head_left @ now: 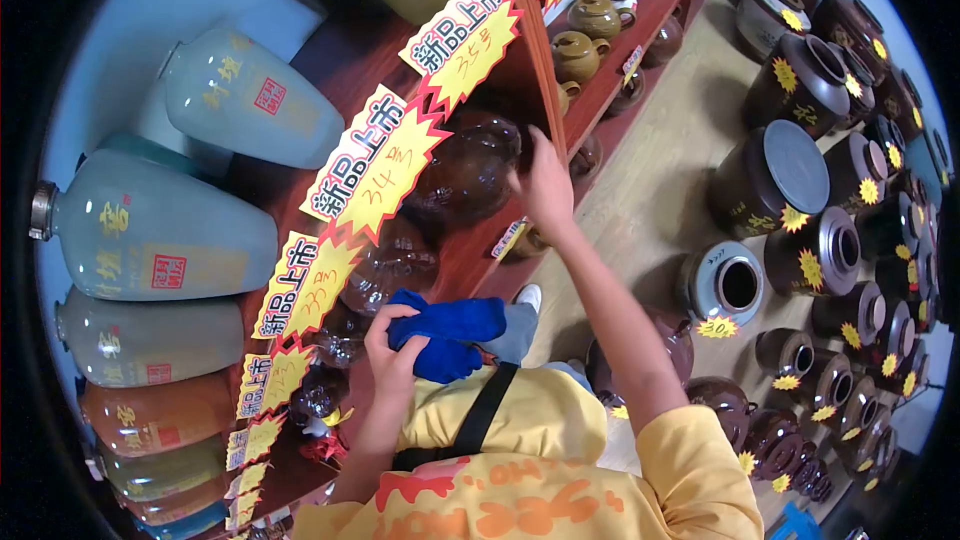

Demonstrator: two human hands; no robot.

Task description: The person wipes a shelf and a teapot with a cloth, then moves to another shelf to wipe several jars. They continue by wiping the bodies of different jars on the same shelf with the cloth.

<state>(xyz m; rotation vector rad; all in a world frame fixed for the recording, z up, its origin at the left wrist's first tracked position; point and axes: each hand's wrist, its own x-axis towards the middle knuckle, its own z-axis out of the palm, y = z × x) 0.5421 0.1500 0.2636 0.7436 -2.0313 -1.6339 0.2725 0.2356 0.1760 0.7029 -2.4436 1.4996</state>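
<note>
The left hand (392, 345) is closed around a blue cloth (450, 332), bunched with its long axis running away from the wooden shelf (470, 250) edge toward the floor. The right hand (545, 185) lies flat, fingers spread, against a brown wrapped jar (468, 172) on that shelf; it grips nothing. Yellow starburst price tags (375, 168) hang along the shelf front, partly hiding the jars. Dark ceramic pots (770, 180) crowd the floor beyond the shelf.
</note>
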